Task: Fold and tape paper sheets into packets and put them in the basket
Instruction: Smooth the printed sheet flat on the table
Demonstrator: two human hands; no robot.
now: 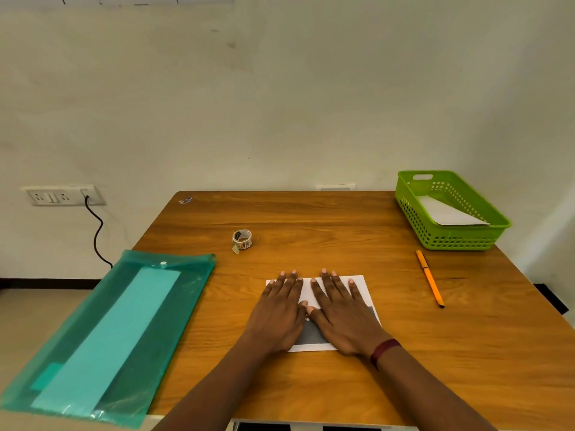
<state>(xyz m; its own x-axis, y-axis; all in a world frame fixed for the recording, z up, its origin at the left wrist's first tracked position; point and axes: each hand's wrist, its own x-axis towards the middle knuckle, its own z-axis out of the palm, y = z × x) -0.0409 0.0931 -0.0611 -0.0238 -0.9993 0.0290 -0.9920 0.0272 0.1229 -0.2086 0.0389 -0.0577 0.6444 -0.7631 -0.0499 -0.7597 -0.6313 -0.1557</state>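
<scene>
Folded paper sheet (357,286) lies under both flat, open palms: left hand (280,312), right hand (343,312), side by side.

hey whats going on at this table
A person is pressing the left hand and the right hand flat on a folded paper sheet near the front of the wooden table. The tape roll sits beyond the hands, untouched. The green basket at the far right holds a white packet. An orange pen and a green folder lie to the sides.
</scene>
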